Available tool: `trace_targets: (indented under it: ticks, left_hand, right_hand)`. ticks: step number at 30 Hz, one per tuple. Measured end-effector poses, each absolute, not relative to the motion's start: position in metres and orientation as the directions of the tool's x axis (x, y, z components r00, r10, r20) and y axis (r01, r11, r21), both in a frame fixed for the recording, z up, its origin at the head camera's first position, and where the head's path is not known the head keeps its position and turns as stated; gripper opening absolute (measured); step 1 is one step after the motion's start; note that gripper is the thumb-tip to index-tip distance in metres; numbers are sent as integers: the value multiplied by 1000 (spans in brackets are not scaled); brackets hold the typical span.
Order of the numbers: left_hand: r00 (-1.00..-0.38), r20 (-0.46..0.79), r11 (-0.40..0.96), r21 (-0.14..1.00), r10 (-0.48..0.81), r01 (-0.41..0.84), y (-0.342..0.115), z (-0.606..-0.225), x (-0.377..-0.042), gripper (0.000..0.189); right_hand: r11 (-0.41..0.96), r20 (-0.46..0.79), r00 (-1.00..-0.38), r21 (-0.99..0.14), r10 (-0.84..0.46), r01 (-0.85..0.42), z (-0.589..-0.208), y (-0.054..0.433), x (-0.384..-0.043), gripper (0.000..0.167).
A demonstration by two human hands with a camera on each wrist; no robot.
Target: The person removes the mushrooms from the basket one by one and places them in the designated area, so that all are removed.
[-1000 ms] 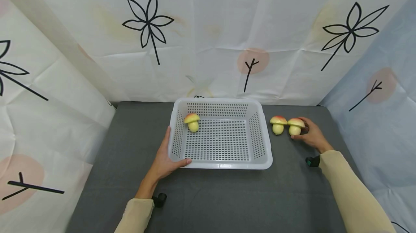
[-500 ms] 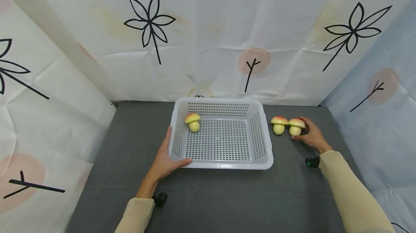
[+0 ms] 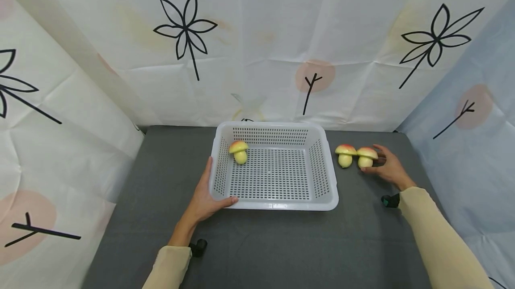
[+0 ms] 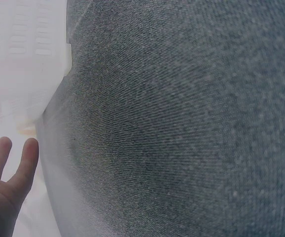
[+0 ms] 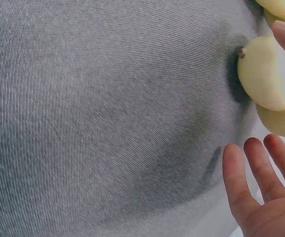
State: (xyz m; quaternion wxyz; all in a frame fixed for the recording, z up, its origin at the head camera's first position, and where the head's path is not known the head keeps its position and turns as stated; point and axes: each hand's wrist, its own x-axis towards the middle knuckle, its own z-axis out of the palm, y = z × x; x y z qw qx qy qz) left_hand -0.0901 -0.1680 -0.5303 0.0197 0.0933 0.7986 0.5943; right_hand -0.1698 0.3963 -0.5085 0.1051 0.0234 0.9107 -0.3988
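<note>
In the head view, a toy mushroom (image 3: pixel 239 152) with a red-yellow cap lies at the left inside a white plastic basket (image 3: pixel 273 206). My left hand (image 3: pixel 203 199) rests at the basket's front left corner, thumb on the front rim and straight fingers along the left side. Right of the basket, two similar mushrooms lie side by side, a left one (image 3: pixel 345 155) and a right one (image 3: pixel 365 157). My right hand (image 3: pixel 388 166) is spread around the right one; in the right wrist view its fingers (image 5: pixel 263 168) are straight and stand apart from that mushroom (image 5: pixel 266 74).
A dark grey cloth (image 3: pixel 273 248) covers the table. Patterned white curtains (image 3: pixel 257 47) stand behind and at both sides, close to the table's edges. The basket's back rim sits near the rear curtain.
My right hand's fingers have loosened a little from the right mushroom, and its wrist has shifted slightly right. The left hand and basket stay in place.
</note>
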Motion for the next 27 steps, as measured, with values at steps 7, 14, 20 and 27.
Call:
trace_targets:
  ticks: [7,14,20,27]
  left_hand:
    - [-981,80,255,959,178,124,-169,-531,-90,137]
    - [-980,86,231,965,180,127,-169,-531,-90,136]
    - [-981,79,232,965,177,120,-169,-532,-90,137]
    - [-981,70,232,966,180,111,-166,-521,-88,136]
  right_hand:
    - [715,-191,-981,-689,-20,119,-493,394,-166,103]
    - [774,-135,-990,-630,-28,64,-476,388,-166,102]
    - [772,-75,-995,-636,-63,-1,-456,373,-166,98]
    - [743,-2,-992,-662,-130,-96,-431,348,-169,95]
